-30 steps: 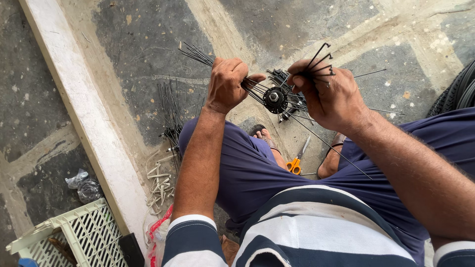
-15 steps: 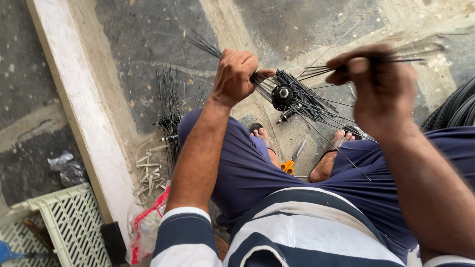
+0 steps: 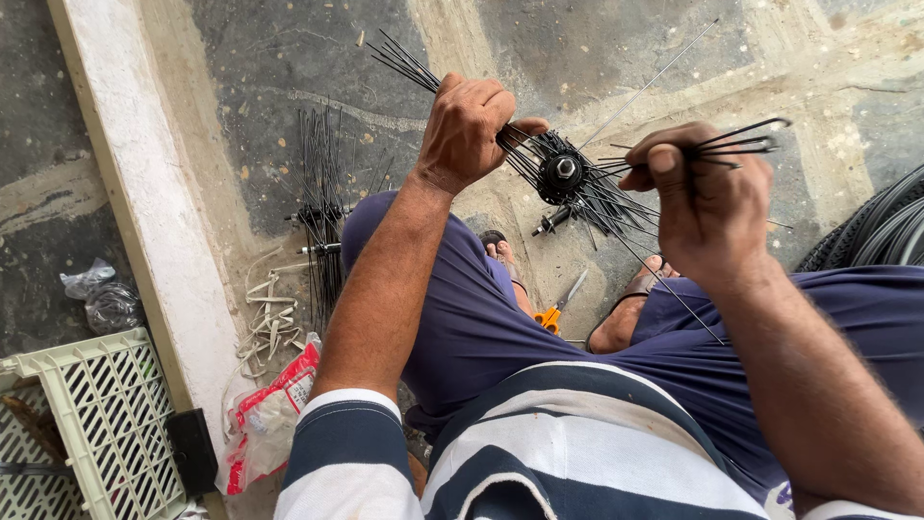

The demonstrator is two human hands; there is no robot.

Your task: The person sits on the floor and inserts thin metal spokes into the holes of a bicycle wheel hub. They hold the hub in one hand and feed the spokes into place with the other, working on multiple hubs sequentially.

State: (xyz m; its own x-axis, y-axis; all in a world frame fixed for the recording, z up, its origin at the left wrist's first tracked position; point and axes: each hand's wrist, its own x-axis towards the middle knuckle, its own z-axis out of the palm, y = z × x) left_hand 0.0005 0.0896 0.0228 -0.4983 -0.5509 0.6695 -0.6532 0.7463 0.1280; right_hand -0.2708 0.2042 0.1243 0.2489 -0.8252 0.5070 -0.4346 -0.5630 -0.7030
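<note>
A black wheel hub (image 3: pixel 561 172) with several thin black spokes fanning out of it hangs above the stone floor between my knees. My left hand (image 3: pixel 472 130) is closed around a bundle of those spokes (image 3: pixel 409 60) just left of the hub. My right hand (image 3: pixel 707 197), right of the hub, pinches the bent ends of a few loose spokes (image 3: pixel 746 142) that point right. One long spoke (image 3: pixel 647 82) sticks up and to the right from the hub.
A pile of spare black spokes (image 3: pixel 320 207) lies on the floor at left, with another hub (image 3: pixel 316 214) among them. Orange-handled pliers (image 3: pixel 555 311) lie by my foot. A white crate (image 3: pixel 91 424), a red-and-white bag (image 3: pixel 269 414) and a tyre (image 3: pixel 871 231) flank me.
My right hand has drawn away to the right of the hub with a few spokes. My left hand keeps its grip on the spoke bundle.
</note>
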